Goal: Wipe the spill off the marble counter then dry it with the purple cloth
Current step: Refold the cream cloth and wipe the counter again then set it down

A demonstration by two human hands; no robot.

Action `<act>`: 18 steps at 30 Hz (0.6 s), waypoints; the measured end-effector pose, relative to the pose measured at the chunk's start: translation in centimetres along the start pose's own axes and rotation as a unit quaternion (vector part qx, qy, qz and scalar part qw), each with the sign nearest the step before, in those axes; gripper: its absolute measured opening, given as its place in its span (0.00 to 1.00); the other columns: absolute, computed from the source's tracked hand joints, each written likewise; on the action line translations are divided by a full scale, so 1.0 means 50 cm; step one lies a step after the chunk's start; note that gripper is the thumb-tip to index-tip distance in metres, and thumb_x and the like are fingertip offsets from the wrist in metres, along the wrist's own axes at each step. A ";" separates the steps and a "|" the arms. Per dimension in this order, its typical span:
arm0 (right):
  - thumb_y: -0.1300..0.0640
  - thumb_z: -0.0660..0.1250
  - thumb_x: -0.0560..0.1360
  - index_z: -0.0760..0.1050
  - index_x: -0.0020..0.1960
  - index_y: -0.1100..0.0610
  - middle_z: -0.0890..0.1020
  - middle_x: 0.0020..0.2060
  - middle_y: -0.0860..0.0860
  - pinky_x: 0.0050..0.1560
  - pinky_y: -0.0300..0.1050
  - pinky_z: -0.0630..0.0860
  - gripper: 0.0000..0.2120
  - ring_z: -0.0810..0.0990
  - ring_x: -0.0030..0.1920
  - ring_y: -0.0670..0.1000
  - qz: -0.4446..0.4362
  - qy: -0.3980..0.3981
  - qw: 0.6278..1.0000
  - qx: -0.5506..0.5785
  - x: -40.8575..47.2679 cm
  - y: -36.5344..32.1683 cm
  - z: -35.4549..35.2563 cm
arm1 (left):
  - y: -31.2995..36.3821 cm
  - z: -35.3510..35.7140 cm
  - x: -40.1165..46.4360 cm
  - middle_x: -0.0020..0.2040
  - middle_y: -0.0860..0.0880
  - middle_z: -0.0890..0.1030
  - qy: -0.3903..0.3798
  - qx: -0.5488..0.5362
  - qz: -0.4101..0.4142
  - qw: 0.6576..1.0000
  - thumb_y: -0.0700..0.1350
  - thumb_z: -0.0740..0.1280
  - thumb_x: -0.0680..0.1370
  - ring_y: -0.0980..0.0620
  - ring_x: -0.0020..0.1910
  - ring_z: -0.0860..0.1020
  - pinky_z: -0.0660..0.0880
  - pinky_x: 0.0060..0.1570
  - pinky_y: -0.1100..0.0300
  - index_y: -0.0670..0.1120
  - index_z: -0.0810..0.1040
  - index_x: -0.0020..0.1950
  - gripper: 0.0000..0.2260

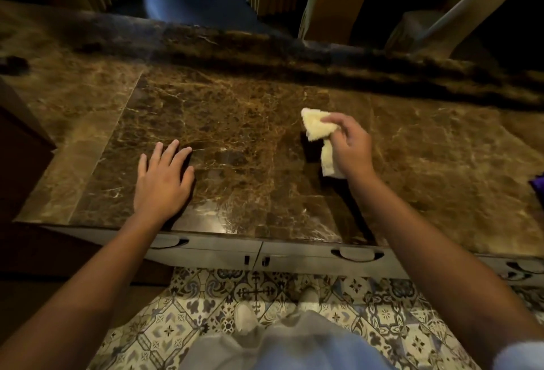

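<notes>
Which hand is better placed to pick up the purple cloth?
Likely the right hand: the purple cloth lies at the right edge. It holds the yellow cloth; the left hand rests flat, far off.

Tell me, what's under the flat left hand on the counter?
The left hand rests flat, fingers spread, on the brown marble counter. Only marble shows around it; anything beneath the palm is covered. The right hand holds a yellow cloth.
</notes>
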State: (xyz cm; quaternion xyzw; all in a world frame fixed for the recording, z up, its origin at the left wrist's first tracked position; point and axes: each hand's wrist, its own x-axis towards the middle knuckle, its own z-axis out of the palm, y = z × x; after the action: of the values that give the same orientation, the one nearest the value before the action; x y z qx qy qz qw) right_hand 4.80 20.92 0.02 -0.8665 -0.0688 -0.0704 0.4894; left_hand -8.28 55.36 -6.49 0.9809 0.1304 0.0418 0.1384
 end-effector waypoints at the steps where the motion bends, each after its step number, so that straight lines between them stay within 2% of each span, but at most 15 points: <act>1: 0.62 0.61 0.79 0.82 0.58 0.52 0.81 0.59 0.47 0.61 0.49 0.77 0.15 0.78 0.59 0.45 0.036 0.000 0.999 0.013 0.029 0.000 0.014 | -0.001 0.001 0.000 0.82 0.46 0.63 0.004 0.002 0.002 1.000 0.53 0.57 0.84 0.41 0.82 0.56 0.51 0.79 0.38 0.50 0.67 0.78 0.22; 4: 0.60 0.62 0.79 0.83 0.57 0.48 0.80 0.60 0.47 0.51 0.45 0.77 0.14 0.78 0.56 0.46 0.139 -0.026 0.985 0.100 0.086 -0.011 0.076 | -0.005 0.003 -0.001 0.81 0.45 0.65 0.012 0.004 0.006 1.000 0.54 0.57 0.84 0.42 0.82 0.58 0.52 0.78 0.39 0.51 0.68 0.77 0.22; 6: 0.62 0.63 0.78 0.85 0.52 0.48 0.79 0.61 0.49 0.49 0.44 0.77 0.14 0.77 0.56 0.46 0.167 -0.056 0.974 0.141 0.093 -0.023 0.118 | -0.008 0.006 0.000 0.81 0.46 0.65 0.012 0.005 0.006 1.000 0.54 0.57 0.84 0.42 0.82 0.58 0.52 0.78 0.39 0.51 0.68 0.77 0.22; 9: 0.67 0.65 0.75 0.85 0.43 0.48 0.84 0.55 0.49 0.51 0.41 0.76 0.16 0.80 0.54 0.42 0.132 -0.139 0.970 0.147 0.038 -0.048 0.162 | -0.009 0.006 0.001 0.81 0.47 0.64 0.011 0.003 0.004 1.000 0.55 0.55 0.84 0.43 0.82 0.57 0.52 0.79 0.40 0.51 0.68 0.77 0.22; 11: 0.68 0.65 0.73 0.85 0.42 0.47 0.85 0.47 0.44 0.50 0.38 0.75 0.17 0.80 0.47 0.35 0.094 -0.192 0.969 0.126 -0.022 -0.057 0.170 | -0.007 0.005 0.000 0.81 0.47 0.64 0.014 0.001 0.002 1.000 0.54 0.56 0.84 0.43 0.82 0.57 0.52 0.79 0.40 0.51 0.68 0.77 0.22; 13: 0.68 0.65 0.72 0.85 0.43 0.46 0.85 0.46 0.42 0.46 0.34 0.74 0.18 0.80 0.43 0.34 0.069 -0.237 0.963 0.109 -0.087 -0.060 0.166 | -0.006 0.005 -0.001 0.81 0.47 0.64 0.018 -0.001 0.001 1.000 0.54 0.57 0.84 0.43 0.82 0.57 0.51 0.79 0.40 0.51 0.68 0.77 0.22; 15: 0.67 0.65 0.71 0.85 0.44 0.44 0.85 0.48 0.43 0.45 0.32 0.74 0.19 0.80 0.44 0.36 0.053 -0.266 0.957 0.099 -0.144 -0.064 0.159 | -0.004 0.003 -0.001 0.81 0.47 0.64 0.016 0.003 0.002 1.000 0.54 0.57 0.84 0.43 0.82 0.57 0.52 0.79 0.40 0.51 0.68 0.78 0.22; 18: 0.66 0.65 0.70 0.84 0.44 0.42 0.86 0.49 0.45 0.52 0.33 0.75 0.19 0.82 0.51 0.40 0.031 -0.291 0.951 0.102 -0.213 -0.078 0.147 | -0.003 0.002 -0.001 0.82 0.47 0.63 0.008 0.003 0.001 1.000 0.54 0.56 0.84 0.43 0.82 0.56 0.51 0.79 0.40 0.51 0.67 0.78 0.22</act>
State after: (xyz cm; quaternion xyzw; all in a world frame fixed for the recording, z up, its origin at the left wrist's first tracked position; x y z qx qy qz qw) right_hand -5.95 28.67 -2.50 -0.7968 -0.1882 0.2071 0.5355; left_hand -8.34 55.47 -6.64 0.9810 0.1307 0.0495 0.1345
